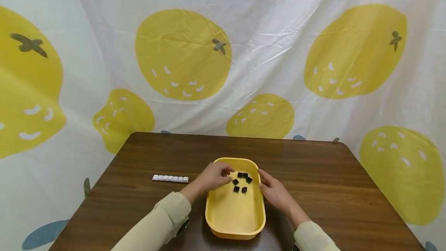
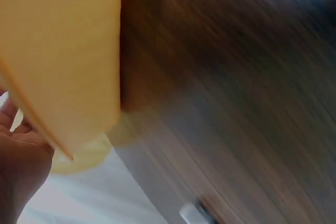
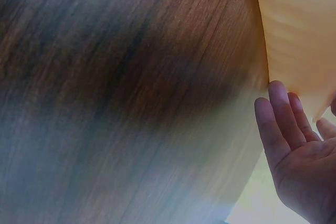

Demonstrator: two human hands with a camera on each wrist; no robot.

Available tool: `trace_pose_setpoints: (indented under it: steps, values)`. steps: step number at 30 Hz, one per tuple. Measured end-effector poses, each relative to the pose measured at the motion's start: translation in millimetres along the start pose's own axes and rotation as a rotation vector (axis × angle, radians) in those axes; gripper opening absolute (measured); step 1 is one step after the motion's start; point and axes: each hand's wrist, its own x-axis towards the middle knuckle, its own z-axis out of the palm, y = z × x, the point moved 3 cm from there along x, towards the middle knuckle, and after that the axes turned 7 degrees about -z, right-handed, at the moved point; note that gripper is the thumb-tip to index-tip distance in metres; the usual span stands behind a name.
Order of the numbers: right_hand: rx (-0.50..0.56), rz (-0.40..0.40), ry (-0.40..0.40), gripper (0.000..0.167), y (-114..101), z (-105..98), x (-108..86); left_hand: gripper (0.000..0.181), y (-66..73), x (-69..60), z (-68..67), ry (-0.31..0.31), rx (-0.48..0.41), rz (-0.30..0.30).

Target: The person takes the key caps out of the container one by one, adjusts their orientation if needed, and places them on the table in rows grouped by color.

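Note:
A yellow tub (image 1: 237, 216) with tall sides stands on the wooden table. Several small black square pieces, like keycaps (image 1: 236, 181), lie loose on its floor toward the far end. My left hand (image 1: 213, 176) reaches over the left rim, above the tub's floor, with bent fingers and the thumb a little apart; nothing shows between them. In the left wrist view the tub wall (image 2: 68, 51) partly hides that hand. My right hand (image 1: 275, 193) rests against the tub's right side near the far end. Its fingers (image 3: 285, 111) are straight beside the outer wall in the right wrist view.
A straight row of several white keycaps (image 1: 170, 178) lies on the table (image 1: 313, 173) left of the tub. Behind the table's far edge hangs a white cloth (image 1: 265, 61) with a yellow lemon print.

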Motion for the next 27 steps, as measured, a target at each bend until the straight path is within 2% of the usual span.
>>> trace_pose_setpoints:
  steps: [5,8,12,15,19,24,27]
  values:
    - [0.007,-0.012,-0.007,0.053,-2.2,-1.2,-0.3,0.025,8.7,10.3,18.8,-0.045,0.071,0.0]
    - [0.008,-0.013,-0.008,0.052,-1.4,-1.1,-0.3,0.025,10.4,17.5,28.2,-0.069,0.144,-0.023]
    - [0.006,-0.015,-0.002,0.052,1.2,-0.1,0.8,0.024,10.3,23.0,37.4,-0.11,0.187,-0.052]
    - [0.006,-0.017,0.001,0.052,2.7,0.2,1.5,0.025,10.1,25.1,42.9,-0.133,0.189,-0.063]
    - [0.005,-0.016,-0.003,0.052,3.6,0.3,2.3,0.024,9.6,27.7,50.0,-0.15,0.24,-0.074]
    - [0.004,-0.021,-0.01,0.052,3.3,-0.6,1.9,0.02,11.0,29.8,54.8,-0.165,0.328,-0.071]
    - [0.004,-0.018,-0.005,0.052,4.1,-0.9,1.0,0.019,12.4,30.0,54.8,-0.161,0.333,-0.063]
